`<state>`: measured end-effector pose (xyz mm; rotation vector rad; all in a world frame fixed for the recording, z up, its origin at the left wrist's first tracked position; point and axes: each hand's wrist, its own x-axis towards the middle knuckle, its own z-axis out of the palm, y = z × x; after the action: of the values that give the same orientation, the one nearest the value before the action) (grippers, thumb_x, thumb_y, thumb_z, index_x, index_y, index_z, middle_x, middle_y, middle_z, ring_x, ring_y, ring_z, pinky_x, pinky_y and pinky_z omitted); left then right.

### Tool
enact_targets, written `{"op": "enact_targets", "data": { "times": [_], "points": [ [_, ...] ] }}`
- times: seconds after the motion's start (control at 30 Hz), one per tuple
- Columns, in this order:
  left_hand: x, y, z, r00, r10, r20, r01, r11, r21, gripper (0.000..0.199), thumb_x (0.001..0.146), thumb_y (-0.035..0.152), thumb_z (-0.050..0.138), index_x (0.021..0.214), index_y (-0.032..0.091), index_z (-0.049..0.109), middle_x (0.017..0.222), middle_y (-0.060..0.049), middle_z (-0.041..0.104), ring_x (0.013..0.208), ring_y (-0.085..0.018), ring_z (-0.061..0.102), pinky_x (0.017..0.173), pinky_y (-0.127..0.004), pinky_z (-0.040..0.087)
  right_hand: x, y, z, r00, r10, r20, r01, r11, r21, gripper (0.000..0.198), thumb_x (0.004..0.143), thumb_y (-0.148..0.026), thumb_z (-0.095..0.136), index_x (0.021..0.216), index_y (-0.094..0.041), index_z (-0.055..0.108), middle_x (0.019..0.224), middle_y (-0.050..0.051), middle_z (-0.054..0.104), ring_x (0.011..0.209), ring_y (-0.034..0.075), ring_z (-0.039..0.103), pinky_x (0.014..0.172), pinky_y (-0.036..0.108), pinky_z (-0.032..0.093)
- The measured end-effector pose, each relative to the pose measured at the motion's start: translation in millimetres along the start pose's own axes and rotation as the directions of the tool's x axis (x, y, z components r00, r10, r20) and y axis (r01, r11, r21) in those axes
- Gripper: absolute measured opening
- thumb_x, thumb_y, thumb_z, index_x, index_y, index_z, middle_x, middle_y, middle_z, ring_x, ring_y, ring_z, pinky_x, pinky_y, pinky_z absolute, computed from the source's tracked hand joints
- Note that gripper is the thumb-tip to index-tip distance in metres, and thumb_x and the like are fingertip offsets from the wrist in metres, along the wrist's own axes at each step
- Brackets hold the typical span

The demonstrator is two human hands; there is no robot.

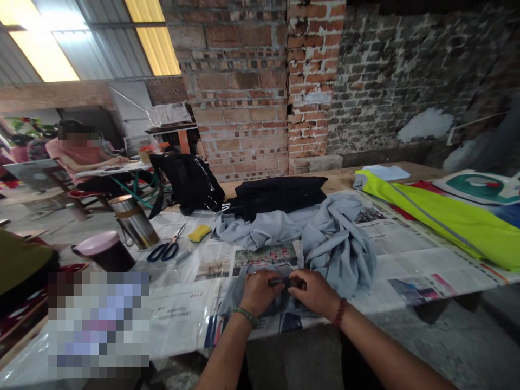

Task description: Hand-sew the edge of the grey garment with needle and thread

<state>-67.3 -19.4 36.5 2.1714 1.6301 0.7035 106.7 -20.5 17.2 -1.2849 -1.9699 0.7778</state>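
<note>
Close together near the table's front edge, both hands are over a flat piece of grey cloth (pixel 232 292). My left hand (pixel 260 292), with a green bead bracelet at the wrist, is closed, its thumb and fingers pinching a small dark thing. Facing it from the right, my right hand (pixel 312 291) wears a red bead bracelet and also pinches something dark and small. What the fingers grip is too small to name. A crumpled grey garment (pixel 341 244) lies just beyond my right hand, with its folds running back to the left.
Newspaper (pixel 406 254) covers the table. Scissors (pixel 164 250), a yellow sponge (pixel 199 233), a steel flask (pixel 136 222) and a pink-lidded cup (pixel 106 252) stand or lie left. Behind are a black bag (pixel 187 181) and folded black cloth (pixel 280 195); right, a neon-yellow garment (pixel 439 216) and an iron (pixel 479 187). A person sits far left.
</note>
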Motion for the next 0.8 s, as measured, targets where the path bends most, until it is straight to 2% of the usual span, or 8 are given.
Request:
{"op": "enact_targets", "data": {
  "times": [0.07, 0.13, 0.2, 0.33, 0.4, 0.47, 0.6, 0.8],
  "points": [
    [-3, 6, 1, 1.000, 0.004, -0.029, -0.002, 0.998, 0.060, 0.014, 0.069, 0.018, 0.058, 0.071, 0.026, 0.070, 0.073, 0.000, 0.068, 0.074, -0.018, 0.061, 0.072, -0.029, 0.040, 0, -2, -6, 0.992, -0.060, -0.114, 0.063, 0.998, 0.022, 0.017, 0.075, -0.025, 0.054, 0.088, -0.019, 0.063, 0.075, 0.004, 0.063, 0.065, 0.014, 0.055, 0.062, 0.025, 0.041],
    [-8, 10, 2, 0.994, 0.024, -0.108, -0.015, 0.997, 0.080, 0.015, 0.071, 0.017, 0.057, 0.072, 0.025, 0.070, 0.075, -0.001, 0.068, 0.078, -0.018, 0.060, 0.075, -0.032, 0.038, 5, -4, -14, 0.952, -0.149, -0.268, 0.144, 0.989, -0.039, 0.019, 0.079, -0.022, 0.047, 0.090, -0.018, 0.062, 0.085, 0.007, 0.063, 0.079, 0.017, 0.055, 0.074, 0.028, 0.040],
    [-13, 13, 4, 0.974, 0.074, -0.212, -0.055, 0.994, 0.093, 0.014, 0.074, 0.019, 0.056, 0.074, 0.025, 0.069, 0.078, -0.001, 0.068, 0.081, -0.019, 0.059, 0.080, -0.035, 0.035, 15, -7, -21, 0.928, -0.217, -0.302, 0.182, 0.973, -0.140, 0.021, 0.080, -0.019, 0.045, 0.090, -0.018, 0.063, 0.092, 0.008, 0.062, 0.091, 0.019, 0.052, 0.083, 0.032, 0.036],
    [-18, 14, 6, 0.934, 0.157, -0.321, -0.121, 0.984, 0.129, 0.013, 0.076, 0.020, 0.055, 0.077, 0.025, 0.068, 0.080, -0.001, 0.068, 0.081, -0.018, 0.059, 0.085, -0.038, 0.031, 40, -10, -29, 0.991, -0.120, -0.052, 0.110, 0.980, -0.169, 0.026, 0.081, -0.023, 0.044, 0.072, -0.018, 0.067, 0.076, 0.005, 0.065, 0.081, 0.017, 0.055, 0.077, 0.029, 0.036],
    [-17, 13, 7, 0.930, 0.149, -0.337, -0.117, 0.987, 0.115, 0.013, 0.077, 0.019, 0.054, 0.077, 0.024, 0.067, 0.081, -0.001, 0.069, 0.081, -0.018, 0.059, 0.084, -0.037, 0.032, 45, -8, -29, 0.997, -0.045, 0.057, 0.048, 0.997, -0.053, 0.031, 0.081, -0.025, 0.042, 0.067, -0.016, 0.068, 0.069, 0.004, 0.065, 0.072, 0.015, 0.057, 0.070, 0.026, 0.038],
    [-15, 10, 9, 0.936, 0.131, -0.327, -0.109, 0.991, 0.083, 0.013, 0.077, 0.019, 0.053, 0.077, 0.024, 0.066, 0.080, -0.001, 0.069, 0.081, -0.018, 0.059, 0.082, -0.037, 0.034, 43, -4, -28, 0.991, 0.001, 0.132, -0.014, 0.995, 0.098, 0.030, 0.080, -0.028, 0.044, 0.071, -0.016, 0.070, 0.071, 0.003, 0.067, 0.071, 0.015, 0.058, 0.066, 0.024, 0.039],
    [-13, 8, 10, 0.949, 0.104, -0.299, -0.107, 0.994, 0.005, 0.013, 0.077, 0.021, 0.053, 0.077, 0.024, 0.066, 0.080, -0.001, 0.069, 0.081, -0.018, 0.060, 0.080, -0.036, 0.038, 38, -2, -26, 0.978, 0.072, 0.193, -0.124, 0.955, 0.269, 0.025, 0.071, -0.034, 0.056, 0.078, -0.015, 0.072, 0.077, 0.003, 0.069, 0.074, 0.017, 0.059, 0.066, 0.024, 0.041],
    [-11, 9, 10, 0.971, 0.037, -0.234, -0.075, 0.985, -0.155, 0.013, 0.073, 0.021, 0.055, 0.076, 0.023, 0.067, 0.074, 0.000, 0.069, 0.074, -0.018, 0.061, 0.074, -0.033, 0.043, 45, -1, -17, 0.960, 0.112, 0.256, -0.202, 0.911, 0.359, 0.020, 0.063, -0.029, 0.063, 0.074, -0.015, 0.071, 0.064, 0.000, 0.066, 0.060, 0.012, 0.054, 0.058, 0.022, 0.038]
  ]
}}
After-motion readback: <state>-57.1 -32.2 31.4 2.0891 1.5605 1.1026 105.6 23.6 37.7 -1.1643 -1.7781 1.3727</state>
